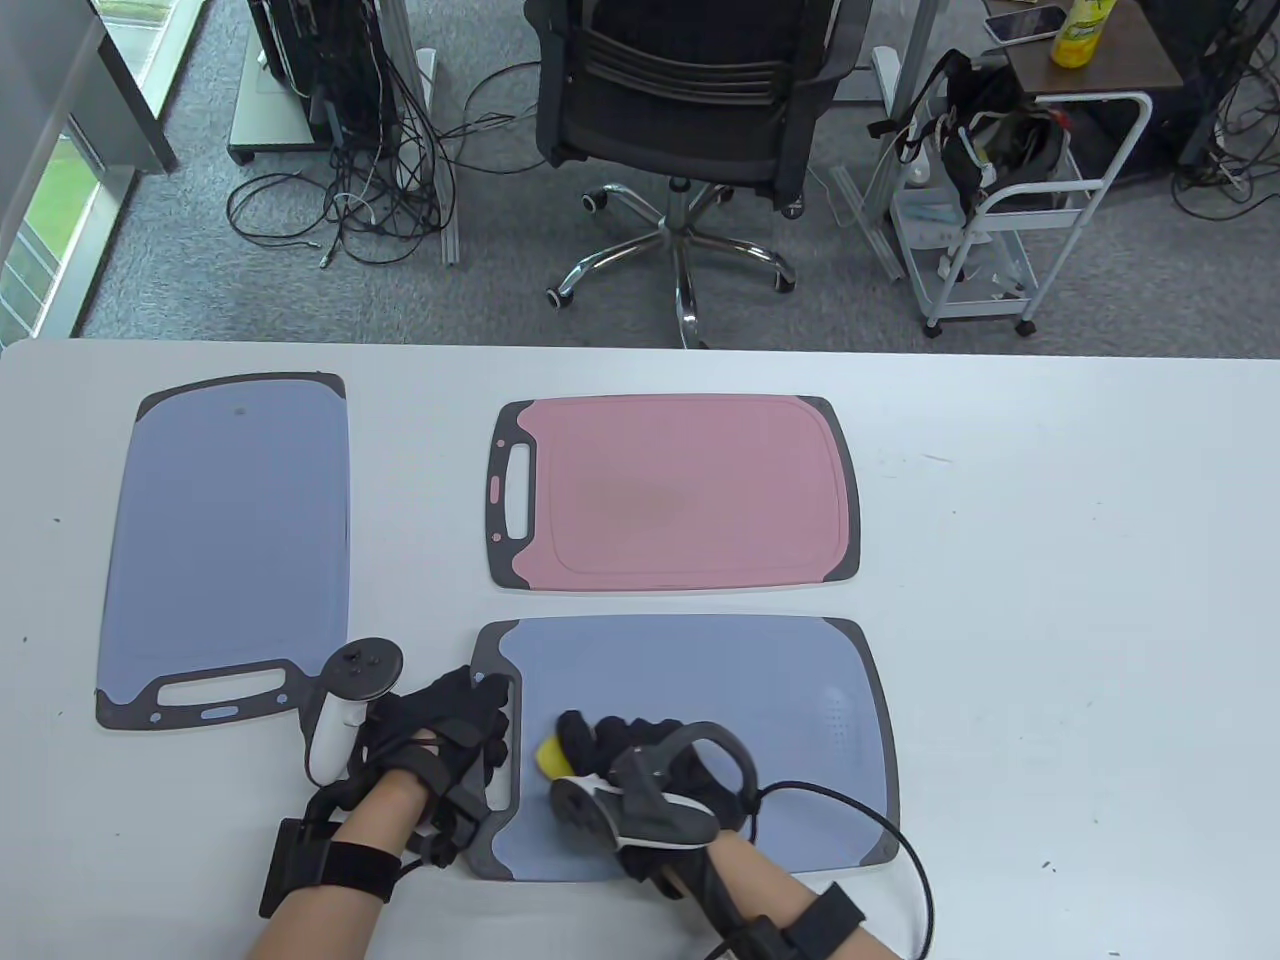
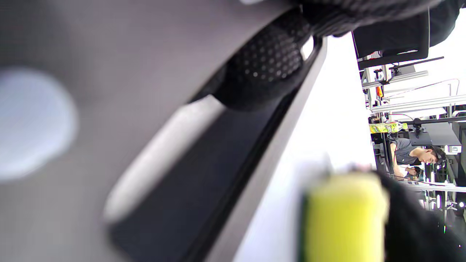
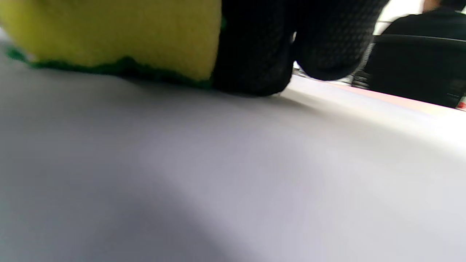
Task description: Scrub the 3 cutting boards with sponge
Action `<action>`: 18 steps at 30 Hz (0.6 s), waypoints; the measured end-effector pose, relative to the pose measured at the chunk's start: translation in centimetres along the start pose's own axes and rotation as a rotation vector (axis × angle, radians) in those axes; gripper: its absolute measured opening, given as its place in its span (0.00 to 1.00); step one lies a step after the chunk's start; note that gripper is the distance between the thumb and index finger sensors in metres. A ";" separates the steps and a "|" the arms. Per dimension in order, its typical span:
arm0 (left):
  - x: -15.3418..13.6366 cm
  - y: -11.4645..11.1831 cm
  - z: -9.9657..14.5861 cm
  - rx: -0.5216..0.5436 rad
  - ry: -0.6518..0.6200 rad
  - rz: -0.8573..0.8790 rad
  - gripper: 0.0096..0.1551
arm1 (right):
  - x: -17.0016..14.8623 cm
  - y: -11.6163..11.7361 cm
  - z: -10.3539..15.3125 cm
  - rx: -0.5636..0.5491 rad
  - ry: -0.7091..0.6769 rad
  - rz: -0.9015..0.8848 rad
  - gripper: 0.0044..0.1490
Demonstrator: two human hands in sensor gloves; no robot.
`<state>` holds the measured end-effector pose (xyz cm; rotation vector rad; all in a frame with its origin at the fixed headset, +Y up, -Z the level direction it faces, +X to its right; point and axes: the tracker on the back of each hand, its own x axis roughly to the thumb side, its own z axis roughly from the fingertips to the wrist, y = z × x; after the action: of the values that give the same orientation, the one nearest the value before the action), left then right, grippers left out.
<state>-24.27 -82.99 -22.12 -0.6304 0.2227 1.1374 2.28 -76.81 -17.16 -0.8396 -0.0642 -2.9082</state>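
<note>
One risk: your left hand (image 1: pixel 455 745) fingers, flat on near blue plastic cutting board (image 1: pixel 740 720) handle, slip; board skids under right hand (image 1: pixel 640 765) gripping yellow-green sponge (image 1: pixel 551 756).

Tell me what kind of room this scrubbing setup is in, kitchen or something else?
Probably an office or lab, not a kitchen: behind the white table stand a mesh office chair, loose cables on grey carpet, and a white wheeled cart. No sink shows.

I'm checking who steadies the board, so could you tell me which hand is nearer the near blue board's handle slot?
Left. The left hand rests on the handle slot of the near blue board; the right hand holds the sponge further right.
</note>
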 end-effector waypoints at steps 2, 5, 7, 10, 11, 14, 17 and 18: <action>0.0 0.0 0.0 0.003 -0.001 -0.004 0.30 | -4.3 0.9 2.3 0.015 0.117 0.011 0.46; 0.0 0.0 0.0 0.012 0.000 -0.013 0.30 | -10.7 2.4 6.3 0.064 0.323 -0.001 0.46; 0.0 0.0 0.0 0.010 0.001 -0.011 0.30 | -14.1 3.4 8.5 0.092 0.439 -0.021 0.47; 0.0 0.0 0.0 0.014 0.002 -0.017 0.30 | -15.3 3.6 8.9 0.068 0.480 -0.052 0.47; 0.0 0.0 0.0 0.013 0.003 -0.017 0.30 | -14.4 3.4 8.1 0.078 0.449 -0.021 0.47; 0.0 0.0 0.0 0.015 0.001 -0.019 0.30 | -10.3 2.5 5.1 0.063 0.293 0.006 0.47; 0.0 0.0 0.0 0.016 0.000 -0.019 0.30 | -2.7 0.9 1.1 0.015 0.061 -0.015 0.47; 0.0 0.0 0.0 0.012 0.000 -0.015 0.30 | 0.1 0.4 0.0 0.006 -0.009 0.008 0.47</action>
<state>-24.26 -83.03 -22.14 -0.6204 0.2247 1.1202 2.25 -77.18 -17.16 -0.8497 -0.0704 -2.8954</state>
